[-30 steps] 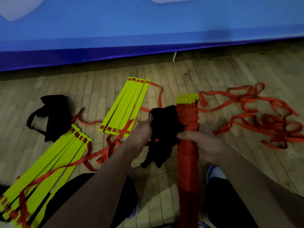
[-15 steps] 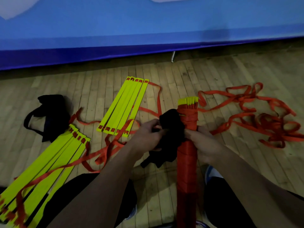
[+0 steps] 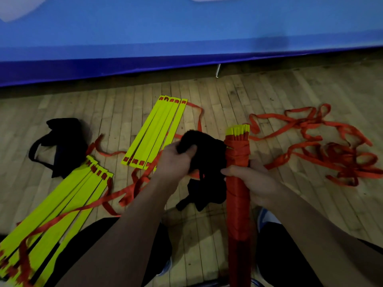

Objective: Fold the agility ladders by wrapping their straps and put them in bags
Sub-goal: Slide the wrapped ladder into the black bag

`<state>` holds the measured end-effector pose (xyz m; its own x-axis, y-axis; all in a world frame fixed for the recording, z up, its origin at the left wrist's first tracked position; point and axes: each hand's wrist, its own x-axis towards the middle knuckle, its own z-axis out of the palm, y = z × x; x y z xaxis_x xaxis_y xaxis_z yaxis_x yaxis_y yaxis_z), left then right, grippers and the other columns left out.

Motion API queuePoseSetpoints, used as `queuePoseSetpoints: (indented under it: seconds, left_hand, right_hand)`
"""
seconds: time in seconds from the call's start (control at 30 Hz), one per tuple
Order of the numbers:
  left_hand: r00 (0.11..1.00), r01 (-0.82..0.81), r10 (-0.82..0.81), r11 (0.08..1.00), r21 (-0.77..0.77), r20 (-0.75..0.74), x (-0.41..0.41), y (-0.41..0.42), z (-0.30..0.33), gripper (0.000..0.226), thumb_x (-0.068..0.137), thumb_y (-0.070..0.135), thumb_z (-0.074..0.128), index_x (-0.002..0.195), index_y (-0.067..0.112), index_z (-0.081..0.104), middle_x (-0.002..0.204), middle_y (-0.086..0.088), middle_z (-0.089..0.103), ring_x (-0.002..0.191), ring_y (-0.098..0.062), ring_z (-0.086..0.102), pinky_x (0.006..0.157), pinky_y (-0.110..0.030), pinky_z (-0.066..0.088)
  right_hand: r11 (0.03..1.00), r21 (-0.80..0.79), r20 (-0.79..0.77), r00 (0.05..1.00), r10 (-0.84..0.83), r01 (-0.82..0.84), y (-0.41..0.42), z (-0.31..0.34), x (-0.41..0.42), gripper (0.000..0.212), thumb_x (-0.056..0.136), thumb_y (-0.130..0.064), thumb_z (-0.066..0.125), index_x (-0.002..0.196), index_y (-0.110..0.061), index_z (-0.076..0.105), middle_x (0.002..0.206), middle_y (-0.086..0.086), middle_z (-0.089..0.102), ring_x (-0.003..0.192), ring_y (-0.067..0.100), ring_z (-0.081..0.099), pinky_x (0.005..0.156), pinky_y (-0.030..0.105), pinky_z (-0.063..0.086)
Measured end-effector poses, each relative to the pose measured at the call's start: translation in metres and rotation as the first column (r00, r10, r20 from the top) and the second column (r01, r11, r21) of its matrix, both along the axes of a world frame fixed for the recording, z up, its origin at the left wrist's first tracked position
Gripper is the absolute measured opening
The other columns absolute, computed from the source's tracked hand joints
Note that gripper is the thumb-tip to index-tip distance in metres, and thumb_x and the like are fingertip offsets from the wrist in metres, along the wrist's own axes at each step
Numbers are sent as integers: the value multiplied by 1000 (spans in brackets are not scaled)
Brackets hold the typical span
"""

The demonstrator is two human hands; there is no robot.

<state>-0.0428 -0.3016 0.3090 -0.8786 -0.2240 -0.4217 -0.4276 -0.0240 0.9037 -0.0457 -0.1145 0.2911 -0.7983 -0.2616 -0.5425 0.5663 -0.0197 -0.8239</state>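
Observation:
A folded agility ladder (image 3: 238,195), its yellow rungs bundled and wound in red strap, stands upright between my knees. My right hand (image 3: 250,179) grips it around the middle. My left hand (image 3: 176,160) clutches the top of a black cloth bag (image 3: 205,162) that hangs just left of the bundle's upper end and touches it. Yellow rung tips poke out above the red wrapping.
Two unwrapped yellow ladder stacks lie on the wooden floor, one at centre (image 3: 155,131), one at lower left (image 3: 51,216), with red straps trailing. A second black bag (image 3: 62,146) lies at left. A loose red strap tangle (image 3: 323,150) spreads at right. A blue padded wall (image 3: 186,38) runs behind.
My left hand has bunched the black bag higher, up beside the bundle's top. The right hand keeps its grip on the wrapped ladder, which has barely moved.

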Motion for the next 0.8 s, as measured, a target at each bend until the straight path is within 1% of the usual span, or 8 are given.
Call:
queuePoseSetpoints:
  seconds: [0.07, 0.17, 0.3, 0.4, 0.5, 0.57, 0.7, 0.8]
  left_hand:
    - [981, -186, 183, 981, -48, -63, -4, -7, 2, 13, 99, 17, 57, 90, 19, 67, 82, 2, 71, 73, -13, 68, 65, -29, 56]
    - [970, -229, 226, 973, -23, -95, -4, -18, -3, 18, 100, 22, 55, 86, 22, 67, 84, -1, 71, 76, -14, 70, 66, -29, 57]
    - [994, -56, 36, 976, -209, -101, 0, -15, -12, 9, 96, 28, 62, 93, 22, 69, 82, 2, 72, 64, -4, 66, 49, -18, 46]
    - [992, 97, -116, 958, -270, -55, 2, -4, -17, 15, 90, 35, 68, 83, 23, 70, 83, -1, 75, 76, -19, 73, 60, -35, 58]
    - [976, 194, -206, 969, -154, -64, 4, 3, -20, 7, 84, 19, 69, 78, 20, 73, 76, 0, 75, 70, -22, 72, 68, -42, 60]
    - [977, 191, -199, 976, -102, -73, 3, 2, -18, 29, 88, 1, 63, 69, 21, 72, 67, 4, 70, 63, -18, 66, 65, -37, 54]
    - [997, 58, -56, 997, 47, -50, 2, 2, -7, 26, 98, 25, 60, 78, 18, 75, 78, -17, 64, 73, -32, 57, 67, -56, 49]
    - [996, -74, 81, 987, 140, -46, -2, -1, 1, 26, 97, 30, 61, 81, 14, 74, 80, -14, 69, 74, -29, 65, 74, -58, 55]
  right_hand:
    - [999, 26, 2, 999, -34, 34, 1, 0, -2, 15, 85, 3, 69, 73, -6, 67, 62, 6, 65, 52, 16, 65, 49, 27, 51]
    - [997, 22, -7, 997, -72, 72, 6, 3, -4, 5, 83, 1, 71, 84, -2, 67, 66, 9, 63, 52, 17, 63, 47, 26, 50]
    - [993, -109, -53, 997, 50, -55, 13, 13, -6, 31, 69, -6, 76, 97, 2, 67, 78, 11, 67, 68, 21, 67, 58, 31, 56]
    - [960, -151, -76, 971, 226, -235, 7, 19, 1, 32, 63, -1, 72, 94, -8, 66, 74, 7, 71, 65, 17, 70, 57, 28, 56]
    - [918, -89, -38, 922, 385, -387, -7, 16, 11, 44, 63, -1, 74, 102, -14, 60, 74, 7, 69, 66, 18, 68, 62, 31, 56]
    - [893, 18, -14, 892, 451, -451, -12, 15, 13, 43, 62, -8, 79, 101, -13, 61, 76, 7, 67, 71, 19, 66, 68, 35, 56]
    - [876, 255, -6, 905, 425, -409, -8, 12, 11, 77, 49, -33, 88, 117, -35, 51, 100, 13, 70, 92, 27, 70, 86, 52, 58]
    - [814, 377, -35, 872, 489, -441, -10, 14, 12, 85, 56, -38, 85, 125, -33, 37, 107, 13, 67, 96, 26, 70, 84, 52, 59]
